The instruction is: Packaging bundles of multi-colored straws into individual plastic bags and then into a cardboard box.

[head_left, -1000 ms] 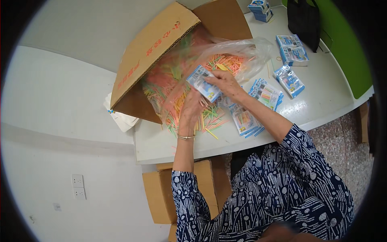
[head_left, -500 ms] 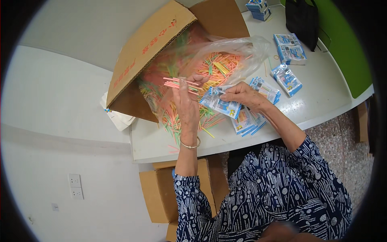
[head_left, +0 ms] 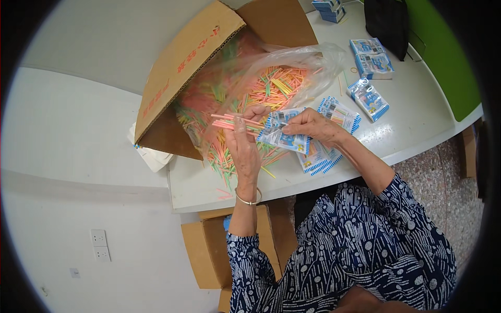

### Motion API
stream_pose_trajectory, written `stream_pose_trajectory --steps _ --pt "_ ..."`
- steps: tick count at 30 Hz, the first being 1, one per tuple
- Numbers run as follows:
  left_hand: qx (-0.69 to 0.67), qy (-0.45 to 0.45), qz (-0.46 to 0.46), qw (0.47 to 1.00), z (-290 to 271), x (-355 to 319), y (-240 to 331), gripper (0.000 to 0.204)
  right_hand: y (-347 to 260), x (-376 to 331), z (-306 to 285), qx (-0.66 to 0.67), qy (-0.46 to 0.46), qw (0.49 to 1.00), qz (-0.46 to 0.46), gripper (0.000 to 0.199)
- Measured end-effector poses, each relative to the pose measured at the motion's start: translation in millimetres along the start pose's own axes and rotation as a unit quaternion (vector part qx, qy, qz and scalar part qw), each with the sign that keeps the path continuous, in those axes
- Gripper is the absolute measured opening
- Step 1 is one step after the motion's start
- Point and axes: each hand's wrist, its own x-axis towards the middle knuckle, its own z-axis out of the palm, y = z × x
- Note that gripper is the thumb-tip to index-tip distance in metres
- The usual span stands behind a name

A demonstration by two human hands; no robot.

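My left hand (head_left: 243,151) is closed around a small bundle of thin sticks (head_left: 223,123), mostly pink with some green. They lie crosswise between thumb and fingers, their right ends up against a clear-and-blue plastic packet (head_left: 284,140). Whether those ends are inside the packet I cannot tell. My right hand (head_left: 315,126) pinches the packet's upper right part between thumb and fingers. Behind both hands, loose pink, green and yellow sticks (head_left: 282,83) fill a clear plastic bag (head_left: 326,57) spilling from a tipped cardboard box (head_left: 190,60). More packets (head_left: 342,116) lie under my right hand.
On the right of the white table (head_left: 402,133) lie a filled packet (head_left: 368,99), stacked packets (head_left: 371,56) and a black bag (head_left: 387,26) by a green partition (head_left: 443,68). More packets (head_left: 330,10) stand at the back. An open carton (head_left: 201,255) sits below the table edge.
The bundle in my left hand and the packet in my right have come closer together, the sticks' ends now meeting the packet's edge. The view has shifted slightly.
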Motion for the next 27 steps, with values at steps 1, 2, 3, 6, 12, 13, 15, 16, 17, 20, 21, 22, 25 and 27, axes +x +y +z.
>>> stream_pose_trajectory --steps 1,2,3,6,12,13,15,16,17,20,21,22,25,27 --pt "-0.001 -0.001 -0.001 1.0 0 0 2 0.034 3 1 -2 -0.003 -0.011 1.0 -0.003 0.022" --pt "-0.001 0.011 0.015 1.0 0 0 6 0.035 4 1 -3 -0.006 -0.022 1.0 -0.005 0.021" --pt "-0.001 0.025 0.031 0.999 -1 -2 9 0.036 3 1 -2 -0.006 -0.023 1.0 -0.004 0.021" --pt "0.002 0.014 0.025 1.0 -3 0 6 0.036 0 0 1 -0.01 -0.021 1.0 0.012 0.021" --pt "0.016 -0.002 -0.042 0.999 0 -9 -2 0.026 4 1 -2 0.003 -0.043 0.999 -0.004 0.024" --pt "0.016 -0.001 -0.042 0.999 1 -11 -2 0.026 1 -1 -1 0.007 -0.048 0.999 0.003 0.024" --pt "0.06 -0.014 -0.061 0.996 4 -14 -2 0.029 0 -2 -1 0.011 -0.053 0.999 0.009 0.024" --pt "0.06 -0.014 -0.061 0.996 2 -15 -6 0.029 3 -2 -1 0.007 -0.047 0.999 0.001 0.024" --pt "0.059 -0.023 -0.069 0.996 -3 -16 -13 0.029 5 -2 -2 0.002 -0.042 0.999 -0.006 0.024" --pt "0.072 -0.049 -0.075 0.993 -4 -16 -14 0.028 10 -2 -3 0.019 -0.038 0.999 -0.017 0.024" --pt "0.085 -0.065 -0.073 0.992 -5 -17 -13 0.028 9 -2 -3 0.019 -0.038 0.999 -0.017 0.024" --pt "0.086 -0.065 -0.074 0.991 -7 -16 -13 0.028 8 -3 -4 0.009 -0.033 0.999 -0.013 0.021" --pt "0.083 -0.041 -0.063 0.994 -13 -11 -13 0.029 8 0 -3 -0.009 -0.023 1.0 -0.012 0.02" --pt "0.105 -0.038 -0.06 0.992 -15 -9 -8 0.03 10 2 -3 -0.016 -0.017 1.0 -0.014 0.02"
